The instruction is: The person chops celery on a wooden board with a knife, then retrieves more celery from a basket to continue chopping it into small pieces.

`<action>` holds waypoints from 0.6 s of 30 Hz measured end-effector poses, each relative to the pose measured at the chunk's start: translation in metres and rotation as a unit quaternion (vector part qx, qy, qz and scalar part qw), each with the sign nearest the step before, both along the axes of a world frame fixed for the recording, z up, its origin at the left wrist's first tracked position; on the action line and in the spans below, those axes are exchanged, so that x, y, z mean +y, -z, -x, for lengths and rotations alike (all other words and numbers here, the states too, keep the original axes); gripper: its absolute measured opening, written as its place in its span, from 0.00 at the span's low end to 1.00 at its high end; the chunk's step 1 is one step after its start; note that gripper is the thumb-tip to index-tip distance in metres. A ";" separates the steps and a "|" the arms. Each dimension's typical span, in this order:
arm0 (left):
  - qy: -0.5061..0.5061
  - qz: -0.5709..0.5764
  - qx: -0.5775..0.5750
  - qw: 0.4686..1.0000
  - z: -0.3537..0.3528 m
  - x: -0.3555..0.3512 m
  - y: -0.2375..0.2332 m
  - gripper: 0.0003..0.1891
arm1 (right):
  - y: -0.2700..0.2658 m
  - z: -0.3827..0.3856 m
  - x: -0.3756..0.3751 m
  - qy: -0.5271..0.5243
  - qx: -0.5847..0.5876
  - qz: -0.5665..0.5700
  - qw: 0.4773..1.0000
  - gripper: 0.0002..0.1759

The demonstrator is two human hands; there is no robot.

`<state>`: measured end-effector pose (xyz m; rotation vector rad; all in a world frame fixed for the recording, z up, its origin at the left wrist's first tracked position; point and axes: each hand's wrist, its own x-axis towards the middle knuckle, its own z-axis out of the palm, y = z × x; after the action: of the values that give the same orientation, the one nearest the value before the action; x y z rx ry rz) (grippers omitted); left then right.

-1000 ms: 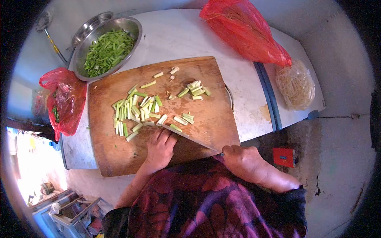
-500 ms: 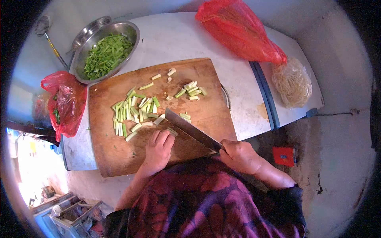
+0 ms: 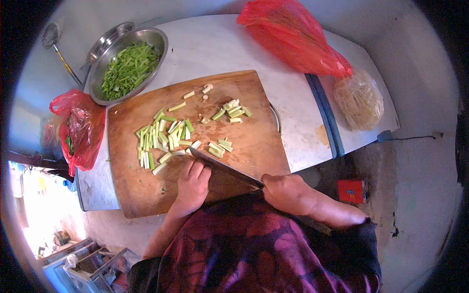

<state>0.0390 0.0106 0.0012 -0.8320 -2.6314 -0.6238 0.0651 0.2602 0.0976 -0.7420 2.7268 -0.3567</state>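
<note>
My right hand (image 3: pixel 286 191) is closed round the handle of a large knife (image 3: pixel 225 169), whose blade slants up and left across the wooden cutting board (image 3: pixel 249 88). Beside the blade tip, my left hand (image 3: pixel 194 183) has its fingers curled down on the board; anything under them is hidden. Cut green and white stalk pieces (image 3: pixel 161 136) lie just beyond my left hand. A small group of cut pieces (image 3: pixel 220 147) sits on the far side of the blade, and another small pile (image 3: pixel 233 111) is farther back on the board.
Metal bowl with chopped greens (image 3: pixel 129 71) at the back left, a smaller metal bowl (image 3: pixel 111 40) behind it. Red bag (image 3: pixel 84 129) at the left edge. Large red bag (image 3: pixel 295 39) and clear bag of noodles (image 3: pixel 360 101) at the right. Red box (image 3: pixel 351 191) below the table.
The knife and my right hand have moved left and slightly down. More cut pieces now show beyond the blade, where it partly covered them. My left hand has shifted slightly.
</note>
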 end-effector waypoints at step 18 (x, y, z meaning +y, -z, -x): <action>-0.104 -0.018 -0.075 0.992 0.137 0.075 -0.040 0.12 | 0.007 -0.014 0.076 0.410 -0.136 0.383 0.817 0.10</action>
<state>-0.0982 0.0855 0.0413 -0.5081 -2.7847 -0.6992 0.0793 0.3361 0.0906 0.4091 2.4015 -1.6521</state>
